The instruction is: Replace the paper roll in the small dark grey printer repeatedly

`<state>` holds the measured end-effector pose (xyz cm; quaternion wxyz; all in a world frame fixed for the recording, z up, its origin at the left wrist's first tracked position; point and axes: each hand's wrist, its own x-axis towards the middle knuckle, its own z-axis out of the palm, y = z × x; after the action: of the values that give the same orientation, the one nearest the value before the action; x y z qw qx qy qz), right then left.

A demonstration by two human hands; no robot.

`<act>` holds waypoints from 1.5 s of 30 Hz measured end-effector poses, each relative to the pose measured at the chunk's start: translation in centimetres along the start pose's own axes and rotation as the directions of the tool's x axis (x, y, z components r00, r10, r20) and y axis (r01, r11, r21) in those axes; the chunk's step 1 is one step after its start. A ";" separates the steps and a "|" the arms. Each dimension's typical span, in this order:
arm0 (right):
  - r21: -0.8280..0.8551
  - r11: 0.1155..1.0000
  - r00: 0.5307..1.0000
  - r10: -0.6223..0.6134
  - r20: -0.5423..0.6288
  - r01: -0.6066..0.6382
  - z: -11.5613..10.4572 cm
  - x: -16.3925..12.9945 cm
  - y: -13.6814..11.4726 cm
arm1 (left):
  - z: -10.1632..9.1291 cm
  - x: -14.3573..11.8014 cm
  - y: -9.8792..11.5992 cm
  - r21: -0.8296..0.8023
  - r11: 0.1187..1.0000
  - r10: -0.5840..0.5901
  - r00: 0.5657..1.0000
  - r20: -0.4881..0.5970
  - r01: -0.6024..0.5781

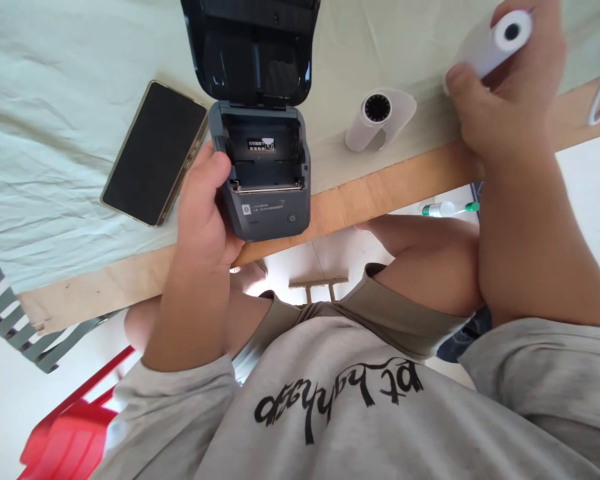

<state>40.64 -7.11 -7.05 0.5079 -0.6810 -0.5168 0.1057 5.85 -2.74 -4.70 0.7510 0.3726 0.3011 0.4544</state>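
Gripping a white paper roll (500, 40) between thumb and curled fingers (463, 83), the right hand (510, 87) holds it raised above the table's (390, 187) near edge, while the left hand (203, 207) wraps the side of a small dark printer (265, 180), thumb by its open paper bay. The printer overhangs the edge, so a loosened left grip could tip it off. The roll's free end may unwind if the fingers slacken. A second roll (375, 117) lies between the hands, and a phone (155, 153) rests just beyond the left hand.
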 end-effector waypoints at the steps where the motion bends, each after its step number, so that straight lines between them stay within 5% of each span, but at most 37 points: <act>1: -0.050 0.998 0.999 -0.029 0.022 0.030 -0.4 -0.2 0.1 | 0.2 0.0 0.1 0.005 1.000 -0.002 1.000 0.001 0.002; 5: -0.125 0.974 0.980 -0.180 0.087 0.190 -1.6 -1.0 -1.0 | 0.7 -0.1 0.4 0.042 0.999 -0.004 1.000 -0.009 0.004; 9: -0.058 0.884 0.885 -0.465 -0.019 0.463 -0.8 -2.4 -5.0 | 0.9 -0.2 0.5 0.060 0.998 0.010 1.000 0.009 -0.011; 14: -0.187 0.886 0.871 -0.345 0.349 0.425 3.7 -3.7 -8.1 | 0.8 -0.2 0.1 0.026 0.999 0.044 0.999 -0.014 -0.044; 21: -0.220 0.916 0.914 -0.259 0.311 0.334 5.4 -3.4 -6.1 | -0.3 0.1 -0.9 0.045 0.998 0.055 0.997 -0.048 -0.053; 24: -0.036 0.938 0.910 -0.326 0.255 0.346 4.9 -3.7 -7.1 | -0.5 0.0 -0.9 0.049 0.998 0.047 0.999 -0.022 -0.046; 29: 0.233 0.947 0.944 -0.268 0.192 0.221 5.7 -4.3 -10.2 | -0.7 -0.5 -0.7 0.069 0.998 0.007 1.000 -0.009 -0.007; 37: 0.252 0.887 0.858 -0.447 0.254 0.388 9.0 -5.8 -15.3 | -0.4 -1.0 -0.4 0.017 1.000 0.008 1.000 -0.015 -0.007; 42: 0.159 0.823 0.776 -0.567 0.277 0.545 10.2 -6.5 -16.0 | -0.4 -1.1 -0.2 0.000 0.999 0.038 0.999 -0.006 -0.038; 45: 0.085 0.799 0.771 -0.598 0.220 0.596 10.9 -6.6 -15.7 | -0.6 -1.2 -0.1 -0.004 1.000 -0.007 1.000 0.008 0.007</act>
<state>21.05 -6.86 -2.05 0.4535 -0.4617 -0.7620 0.0217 4.99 -3.69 -4.99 0.7548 0.3717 0.2984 0.4507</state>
